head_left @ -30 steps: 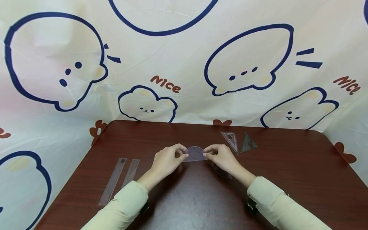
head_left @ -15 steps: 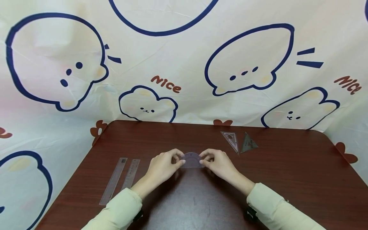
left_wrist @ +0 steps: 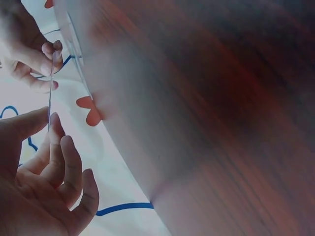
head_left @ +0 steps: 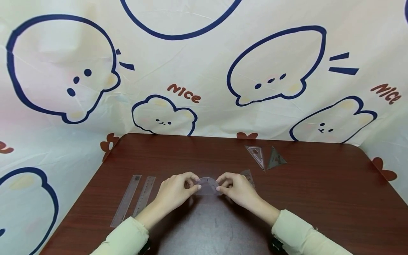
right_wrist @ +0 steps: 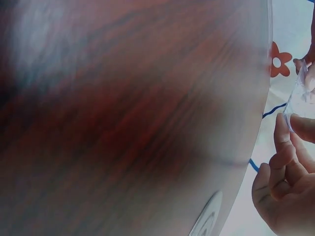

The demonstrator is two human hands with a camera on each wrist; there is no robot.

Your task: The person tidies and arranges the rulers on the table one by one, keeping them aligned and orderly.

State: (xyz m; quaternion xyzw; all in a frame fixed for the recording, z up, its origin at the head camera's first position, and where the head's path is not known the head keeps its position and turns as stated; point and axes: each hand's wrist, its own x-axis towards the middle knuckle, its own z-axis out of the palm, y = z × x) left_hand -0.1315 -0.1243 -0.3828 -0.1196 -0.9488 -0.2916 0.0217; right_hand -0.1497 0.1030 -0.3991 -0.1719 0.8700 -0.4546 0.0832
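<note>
A clear, purplish protractor [head_left: 207, 186] is held up off the table between both hands, curved edge away from me in the head view. My left hand [head_left: 175, 188] pinches its left end between thumb and fingertips. At the opposite end my right hand [head_left: 239, 189] does the same with thumb and forefinger. From the left wrist the protractor [left_wrist: 50, 93] appears edge-on as a thin line. A second clear piece [head_left: 248, 175], partly hidden behind the right hand, lies on the table; its curved end [right_wrist: 209, 216] shows in the right wrist view.
Two clear straight rulers, an outer ruler [head_left: 125, 200] and an inner ruler [head_left: 145, 194], lie left of the left hand. Farther back right lie a clear set square [head_left: 260, 163] and a greyish set square [head_left: 275, 159]. A patterned cloth [head_left: 210, 71] hangs behind the brown table [head_left: 318, 198].
Both hands have drawn the protractor toward me and slightly left. The clear piece behind the right hand now shows on the hand's far side.
</note>
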